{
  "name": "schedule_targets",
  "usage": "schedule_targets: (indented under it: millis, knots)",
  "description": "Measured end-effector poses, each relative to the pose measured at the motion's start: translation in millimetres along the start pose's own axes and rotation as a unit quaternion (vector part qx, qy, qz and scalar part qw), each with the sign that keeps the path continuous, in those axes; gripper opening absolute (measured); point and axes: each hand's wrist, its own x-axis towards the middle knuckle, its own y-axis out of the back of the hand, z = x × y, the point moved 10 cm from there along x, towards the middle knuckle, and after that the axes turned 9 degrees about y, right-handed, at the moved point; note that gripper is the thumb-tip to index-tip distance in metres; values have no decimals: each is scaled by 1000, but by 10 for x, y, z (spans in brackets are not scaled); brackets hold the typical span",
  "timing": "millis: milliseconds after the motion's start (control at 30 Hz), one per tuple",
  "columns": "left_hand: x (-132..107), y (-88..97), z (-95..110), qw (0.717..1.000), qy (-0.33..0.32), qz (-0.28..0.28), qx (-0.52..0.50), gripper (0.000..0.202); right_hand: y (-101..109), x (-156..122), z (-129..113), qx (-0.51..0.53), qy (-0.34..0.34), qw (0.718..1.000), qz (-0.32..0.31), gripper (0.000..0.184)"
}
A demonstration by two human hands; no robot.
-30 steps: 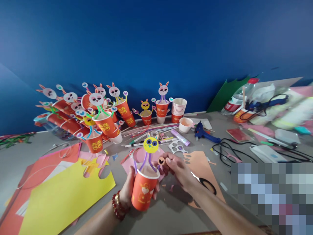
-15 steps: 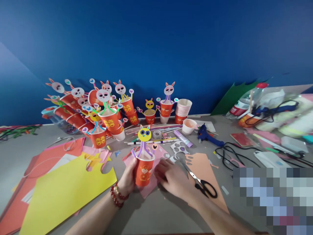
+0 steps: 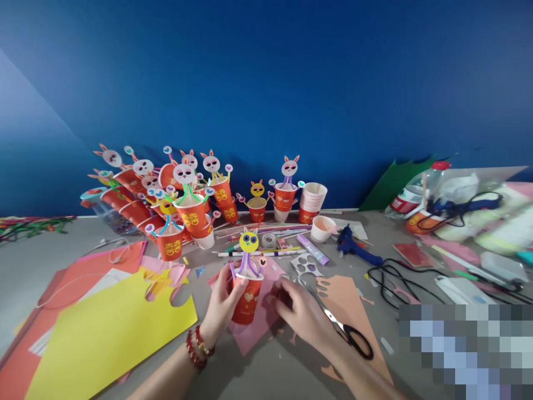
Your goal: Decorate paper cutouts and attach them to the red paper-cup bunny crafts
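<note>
My left hand (image 3: 222, 303) is wrapped round a red paper cup (image 3: 248, 303) with gold print. Out of the cup rises a yellow paper animal face (image 3: 249, 240) with orange ears and big blue-ringed eyes, on purple pipe cleaners (image 3: 246, 263). A small round paper disc with a dark heart (image 3: 262, 261) sits at the cup's right rim. Just right of the cup, apart from it, my right hand (image 3: 297, 311) has its fingers curled and pressed together; whatever they hold is hidden. Under both lies a pink paper sheet (image 3: 244, 340).
Scissors (image 3: 353, 339) rest on peach paper (image 3: 366, 333) by my right forearm. Yellow card (image 3: 112, 333) lies left. Finished animal cups (image 3: 191, 214) crowd the back left. A cup stack (image 3: 312, 197), a glue gun (image 3: 353, 247) with black cord and a bottle (image 3: 416, 191) stand behind and right.
My left thumb has come round onto the front of the cup. My right hand has shifted slightly right, away from the cup. The view has tilted up a little.
</note>
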Motion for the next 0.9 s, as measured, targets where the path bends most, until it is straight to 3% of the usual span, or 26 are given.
schedule_targets:
  millis: [133,433,600,733,800,900]
  knots:
    - [15,88,48,996,-26,33,82,50,126,-4,29,77,-5,995,63,10]
    - [44,109,125,949,-32,48,309,61,74,-18,147,158,-17,983,92,18]
    - [34,47,57,944,-26,28,328,59,37,-19,224,202,-16,975,97,23]
    - [19,85,52,938,-31,47,341,61,68,-14,181,220,-9,969,111,23]
    - [-21,86,164,930,-74,67,353,56,94,-8,152,226,-9,966,121,24]
    - [-216,-26,486,897,-220,88,373,48,110,1,140,244,-25,960,131,26]
